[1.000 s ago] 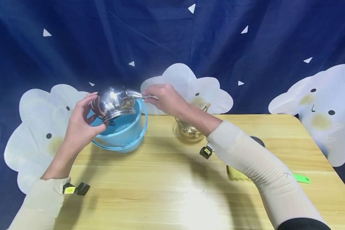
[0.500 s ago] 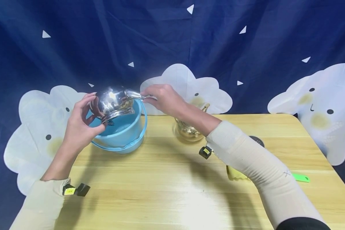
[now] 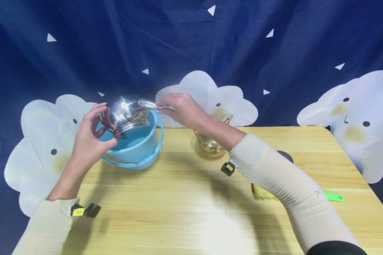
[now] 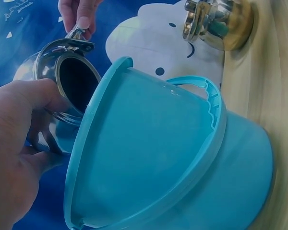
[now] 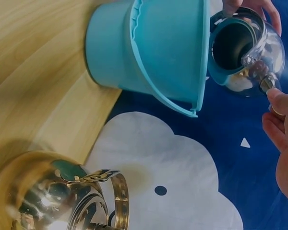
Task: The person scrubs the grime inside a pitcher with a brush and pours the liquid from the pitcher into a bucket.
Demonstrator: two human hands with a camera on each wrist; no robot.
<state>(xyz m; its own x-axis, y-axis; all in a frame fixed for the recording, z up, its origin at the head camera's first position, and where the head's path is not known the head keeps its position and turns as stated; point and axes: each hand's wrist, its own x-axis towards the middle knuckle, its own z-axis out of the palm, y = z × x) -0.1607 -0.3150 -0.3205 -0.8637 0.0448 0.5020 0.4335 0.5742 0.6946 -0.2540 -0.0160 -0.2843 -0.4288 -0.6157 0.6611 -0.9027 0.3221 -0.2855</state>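
A shiny silver kettle (image 3: 124, 111) is tilted over a light blue bucket (image 3: 132, 156) at the table's back left. Its dark round mouth (image 4: 77, 82) faces the bucket in the left wrist view. My left hand (image 3: 90, 136) grips the kettle's body on the left, thumb close by the mouth. From the other side my right hand (image 3: 183, 110) pinches the narrow, spout-like part (image 3: 149, 105) between thumb and fingers. In the right wrist view the kettle (image 5: 259, 72) hangs just beyond the bucket's rim, with the bucket's handle (image 5: 149, 76) down at the side.
A gold kettle (image 3: 210, 147) stands behind my right forearm. Partly hidden by that sleeve are a yellow wavy-edged thing (image 3: 261, 193), a green handle (image 3: 334, 197) and a round perforated metal top (image 3: 286, 157). A dark blue curtain (image 3: 191, 42) hangs behind the wooden table (image 3: 166, 212).
Almost nothing moves. Both hands keep the silver kettle tilted over the bucket, and the head view shifts very slightly.
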